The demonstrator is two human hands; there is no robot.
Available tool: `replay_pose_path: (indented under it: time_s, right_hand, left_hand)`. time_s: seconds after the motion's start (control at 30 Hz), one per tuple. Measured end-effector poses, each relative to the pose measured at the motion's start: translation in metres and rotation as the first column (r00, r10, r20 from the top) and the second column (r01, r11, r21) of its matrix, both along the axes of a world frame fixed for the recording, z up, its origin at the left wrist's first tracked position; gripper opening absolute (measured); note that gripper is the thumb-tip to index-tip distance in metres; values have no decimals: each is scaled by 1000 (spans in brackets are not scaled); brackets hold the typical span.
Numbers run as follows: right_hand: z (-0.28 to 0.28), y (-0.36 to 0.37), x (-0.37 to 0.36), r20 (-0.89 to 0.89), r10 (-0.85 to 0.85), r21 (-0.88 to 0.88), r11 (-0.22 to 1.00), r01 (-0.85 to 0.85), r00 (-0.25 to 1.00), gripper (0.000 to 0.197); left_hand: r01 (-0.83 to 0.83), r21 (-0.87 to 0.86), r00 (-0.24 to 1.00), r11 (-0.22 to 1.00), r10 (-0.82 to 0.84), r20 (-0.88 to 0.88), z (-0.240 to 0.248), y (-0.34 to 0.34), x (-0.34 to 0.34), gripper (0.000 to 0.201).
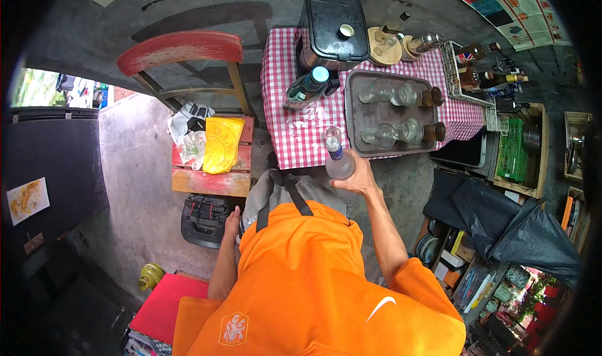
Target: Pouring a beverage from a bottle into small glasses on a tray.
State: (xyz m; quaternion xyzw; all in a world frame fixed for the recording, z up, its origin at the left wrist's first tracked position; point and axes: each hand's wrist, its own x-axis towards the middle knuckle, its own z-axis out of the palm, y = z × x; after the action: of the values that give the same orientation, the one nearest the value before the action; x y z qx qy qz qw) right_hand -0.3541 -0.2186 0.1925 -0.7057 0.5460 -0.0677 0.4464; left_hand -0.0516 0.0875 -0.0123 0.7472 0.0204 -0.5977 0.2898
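Observation:
My right hand [359,176] is closed around the side of a frosted glass bottle [340,166], which has a dark blue neck band and a clear top. It holds the bottle in front of my body, by the near edge of the checked tablecloth [293,149]. Beyond it on the cloth lies a dark tray [358,119] with several drinking glasses [378,90] in two rows, some clear and some brownish. A green bottle [307,87] with a light blue cap stands to the left of the tray. My left hand [232,223] hangs beside my thigh, holding nothing, its fingers extended.
A black lidded bin [335,26] stands at the table's back. Bottles on round wooden boards [384,47] and a white wire basket [453,74] of bottles are at right. A red chair [213,181] carries a yellow cloth [222,144]; a black bag [204,221] lies below.

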Motion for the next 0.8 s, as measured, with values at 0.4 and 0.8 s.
replay_pose_path:
  time_s: [0.4, 0.8]
  right_hand:
    - [9, -27, 77, 387, -43, -196, 972, 128, 921, 75]
    - [-31, -32, 115, 545, -165, -324, 863, 388, 822, 75]
  left_hand:
    - [5, -203, 999, 979, 2, 34, -2, 6, -6, 66]
    - [87, -148, 982, 985, -59, 181, 3, 28, -22, 58]
